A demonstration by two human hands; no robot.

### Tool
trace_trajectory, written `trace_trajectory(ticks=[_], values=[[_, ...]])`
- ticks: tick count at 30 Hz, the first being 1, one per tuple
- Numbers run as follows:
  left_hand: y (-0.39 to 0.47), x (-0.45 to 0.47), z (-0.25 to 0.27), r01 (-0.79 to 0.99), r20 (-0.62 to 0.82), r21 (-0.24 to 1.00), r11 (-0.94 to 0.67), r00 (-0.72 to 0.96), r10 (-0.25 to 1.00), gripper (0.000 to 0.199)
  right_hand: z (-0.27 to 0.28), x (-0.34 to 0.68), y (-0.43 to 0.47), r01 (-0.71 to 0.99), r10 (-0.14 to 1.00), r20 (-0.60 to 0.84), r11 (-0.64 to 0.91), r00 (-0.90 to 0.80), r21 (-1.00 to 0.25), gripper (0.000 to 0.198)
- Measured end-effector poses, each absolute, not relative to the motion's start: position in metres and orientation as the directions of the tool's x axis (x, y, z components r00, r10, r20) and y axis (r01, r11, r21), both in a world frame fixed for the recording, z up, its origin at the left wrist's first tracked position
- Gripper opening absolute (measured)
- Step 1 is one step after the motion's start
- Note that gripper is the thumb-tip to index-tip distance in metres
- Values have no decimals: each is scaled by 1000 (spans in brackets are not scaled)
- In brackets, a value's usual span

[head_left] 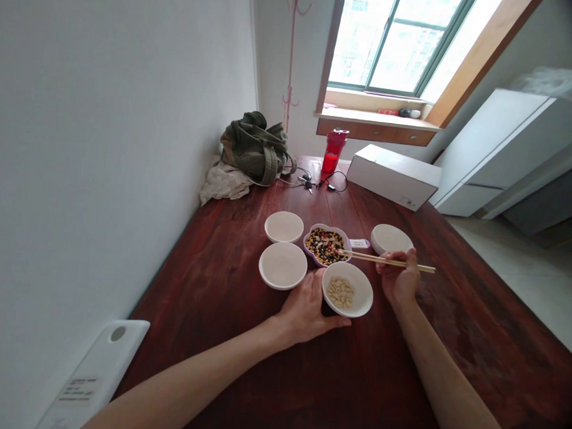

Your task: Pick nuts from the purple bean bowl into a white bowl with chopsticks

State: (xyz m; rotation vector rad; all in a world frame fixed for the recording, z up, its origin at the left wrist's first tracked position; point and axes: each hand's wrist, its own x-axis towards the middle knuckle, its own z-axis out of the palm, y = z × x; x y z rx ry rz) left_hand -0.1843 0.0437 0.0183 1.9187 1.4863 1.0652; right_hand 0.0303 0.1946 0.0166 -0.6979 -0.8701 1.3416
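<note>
My left hand (306, 309) is wrapped round a white bowl (362, 300) that is tilted toward me, with pale flat seeds (340, 293) in its bottom. In my right hand (401, 278) is a pair of wooden chopsticks (376, 258), fingers closed on them. Their tips touch the mixed beans and grains (325, 244), yellow, black and red, in a purple flower-shaped dish (307, 253) with a labelled handle. Two white bowls, one nearer (283, 266) and one farther (284, 227), stand left of the dish. Another white bowl (391, 238) sits behind my right hand.
The dark red wooden table (209, 268) meets the wall on the left. At its far end are a green bag (253, 147), a red shaker bottle (334, 152), keys (308, 183) with cables and a white box (393, 174). A white panel (97, 377) stands lower left.
</note>
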Motion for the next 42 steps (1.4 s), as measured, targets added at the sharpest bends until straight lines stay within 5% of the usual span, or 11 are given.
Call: trace_trajectory(ticks=[14, 28, 42], values=[[44, -185, 16, 568, 289, 768, -297, 106, 951, 108, 21, 35, 196, -604, 990, 139, 88, -39, -792, 58], [44, -184, 15, 579, 277, 766, -280, 96, 956, 109, 2, 30, 189, -89, 960, 277, 272, -40, -958, 65], [44, -185, 15, 577, 290, 762, -295, 103, 951, 109, 14, 22, 184, -1, 961, 266, 267, 73, -964, 71]])
